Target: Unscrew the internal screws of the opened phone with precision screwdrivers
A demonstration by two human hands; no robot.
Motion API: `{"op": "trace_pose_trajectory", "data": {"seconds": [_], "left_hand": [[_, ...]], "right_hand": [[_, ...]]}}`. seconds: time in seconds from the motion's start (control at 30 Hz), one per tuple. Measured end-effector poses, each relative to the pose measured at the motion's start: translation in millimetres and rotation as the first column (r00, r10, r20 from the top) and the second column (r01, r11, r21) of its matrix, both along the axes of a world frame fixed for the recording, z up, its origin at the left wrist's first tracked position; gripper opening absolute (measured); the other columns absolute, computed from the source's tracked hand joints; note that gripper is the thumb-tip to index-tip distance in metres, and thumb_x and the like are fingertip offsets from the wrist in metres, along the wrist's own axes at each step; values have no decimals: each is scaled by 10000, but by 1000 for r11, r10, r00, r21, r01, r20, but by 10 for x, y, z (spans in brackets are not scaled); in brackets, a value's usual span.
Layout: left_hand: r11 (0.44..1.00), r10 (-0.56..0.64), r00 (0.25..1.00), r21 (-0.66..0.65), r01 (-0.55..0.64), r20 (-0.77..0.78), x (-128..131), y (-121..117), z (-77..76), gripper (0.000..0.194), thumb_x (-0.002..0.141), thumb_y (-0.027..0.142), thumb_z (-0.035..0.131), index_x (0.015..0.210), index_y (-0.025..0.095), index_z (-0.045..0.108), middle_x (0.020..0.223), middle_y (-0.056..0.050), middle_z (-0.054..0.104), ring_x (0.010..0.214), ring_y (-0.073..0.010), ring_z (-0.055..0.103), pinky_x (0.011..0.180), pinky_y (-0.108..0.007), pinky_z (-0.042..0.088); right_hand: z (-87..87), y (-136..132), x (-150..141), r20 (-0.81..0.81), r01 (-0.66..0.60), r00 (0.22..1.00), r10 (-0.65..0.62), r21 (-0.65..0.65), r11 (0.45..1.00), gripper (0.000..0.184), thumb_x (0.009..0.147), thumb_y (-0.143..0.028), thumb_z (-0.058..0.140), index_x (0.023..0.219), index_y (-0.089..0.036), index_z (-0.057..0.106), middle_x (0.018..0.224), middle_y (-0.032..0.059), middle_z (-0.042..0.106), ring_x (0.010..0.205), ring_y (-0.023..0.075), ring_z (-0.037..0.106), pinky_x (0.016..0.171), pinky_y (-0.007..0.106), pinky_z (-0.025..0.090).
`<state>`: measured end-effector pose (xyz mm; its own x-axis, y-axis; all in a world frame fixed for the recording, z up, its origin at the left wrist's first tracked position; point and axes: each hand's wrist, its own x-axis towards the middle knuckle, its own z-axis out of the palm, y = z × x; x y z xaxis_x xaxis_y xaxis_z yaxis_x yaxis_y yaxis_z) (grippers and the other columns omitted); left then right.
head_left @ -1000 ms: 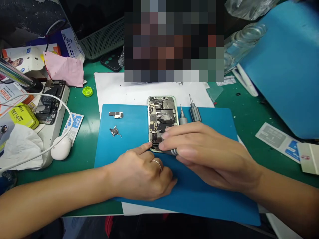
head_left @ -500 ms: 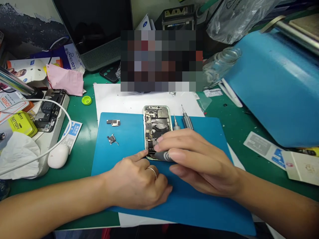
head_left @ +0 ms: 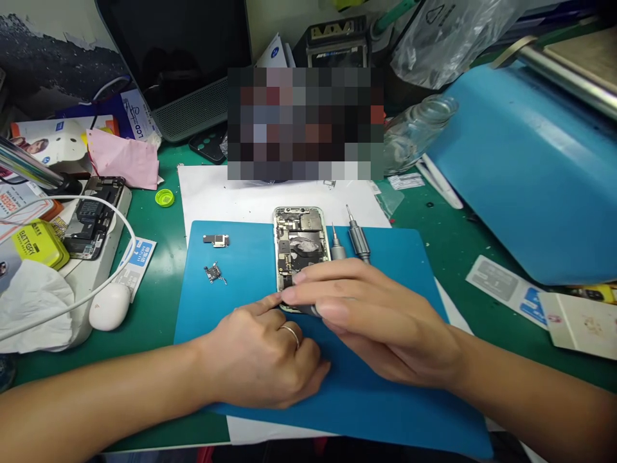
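Note:
An opened smartphone (head_left: 304,249) lies face-up with its circuit boards and battery showing, on the upper part of a blue mat (head_left: 376,415). My left hand (head_left: 270,357) has its index fingertip on the phone's lower left corner, the other fingers curled in and the thumb hidden. Over the lower end of the phone, my right hand (head_left: 385,321) is closed on a small dark screwdriver (head_left: 308,309); its tip is hidden. Right of the phone lie two grey precision screwdrivers (head_left: 337,249). Two small loose phone parts (head_left: 216,240) rest on the mat's left side.
On the left are another opened phone (head_left: 94,215), a white cable (head_left: 72,197), a white earbud case (head_left: 110,306) and a green cap (head_left: 164,197). A glass jar (head_left: 417,135) stands behind, beside a pixelated area. A large blue sheet (head_left: 535,173) is at right.
My right fingers have come lower and further left over the phone's bottom end, covering more of the screwdriver. My left hand holds its place. The whole view has shifted slightly.

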<state>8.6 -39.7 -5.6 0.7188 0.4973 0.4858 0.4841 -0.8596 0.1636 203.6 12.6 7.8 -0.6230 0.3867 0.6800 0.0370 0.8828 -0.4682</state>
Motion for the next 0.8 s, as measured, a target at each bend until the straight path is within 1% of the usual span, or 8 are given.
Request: {"op": "trace_pose_trajectory", "data": {"seconds": [0.07, 0.17, 0.23, 0.37, 0.57, 0.67, 0.8], "left_hand": [[1000, 0, 1000, -2, 0, -5, -1, 1, -11, 381, 992, 244, 512, 633, 174, 617, 563, -7, 585, 498, -157, 579, 819, -359, 619], [1000, -10, 1000, -1, 10, 3, -3, 5, -25, 334, 982, 232, 515, 680, 165, 641, 607, -30, 627, 540, -168, 616, 796, -364, 619], [1000, -12, 1000, -3, 12, 10, -3, 7, -24, 336, 977, 225, 513, 668, 168, 632, 600, -29, 620, 533, -165, 607, 784, -359, 618], [1000, 5, 1000, -7, -5, 15, -1, 4, -9, 406, 985, 224, 503, 587, 183, 573, 538, 3, 550, 469, -143, 535, 801, -343, 617], [1000, -12, 1000, -27, 12, -9, -3, 8, -16, 349, 988, 239, 505, 668, 170, 623, 615, -23, 618, 547, -161, 603, 818, -358, 611], [1000, -9, 1000, -21, 9, -1, -2, 11, -29, 344, 990, 242, 497, 682, 165, 630, 638, -37, 632, 574, -169, 618, 810, -357, 610], [1000, -8, 1000, -9, 8, -17, -11, 3, -34, 399, 1000, 245, 485, 619, 175, 583, 543, 3, 553, 501, -140, 555, 817, -333, 605]], "right_hand": [[-7, -10, -15, -6, -7, 1000, 7, -16, 1000, 367, 975, -27, 482, 1319, -151, 511, 1007, 68, 762, 1007, 142, 732, 988, 341, 599], [-28, -18, -45, -31, -24, 999, 23, -30, 999, 332, 971, -43, 510, 1282, -154, 541, 977, 61, 751, 944, 141, 729, 910, 328, 620], [-39, -14, -57, -47, -27, 999, 25, -35, 999, 304, 971, -45, 516, 1253, -152, 556, 972, 65, 746, 936, 137, 723, 880, 317, 620], [-40, 3, -55, -44, -11, 999, 9, -43, 999, 273, 964, -25, 523, 1204, -143, 577, 960, 65, 737, 929, 125, 712, 871, 308, 616], [-49, -6, -80, -66, 11, 998, -11, -4, 1000, 247, 971, -56, 537, 1197, -141, 588, 945, 66, 731, 913, 129, 702, 817, 299, 608], [-87, -8, -113, -87, 12, 996, -11, 6, 1000, 288, 964, -61, 541, 1237, -142, 583, 928, 63, 727, 892, 141, 701, 807, 314, 607], [-97, -6, -125, -118, 37, 992, -36, 1, 999, 428, 953, -38, 551, 1365, -148, 521, 958, 70, 752, 881, 147, 732, 813, 322, 619]]}}
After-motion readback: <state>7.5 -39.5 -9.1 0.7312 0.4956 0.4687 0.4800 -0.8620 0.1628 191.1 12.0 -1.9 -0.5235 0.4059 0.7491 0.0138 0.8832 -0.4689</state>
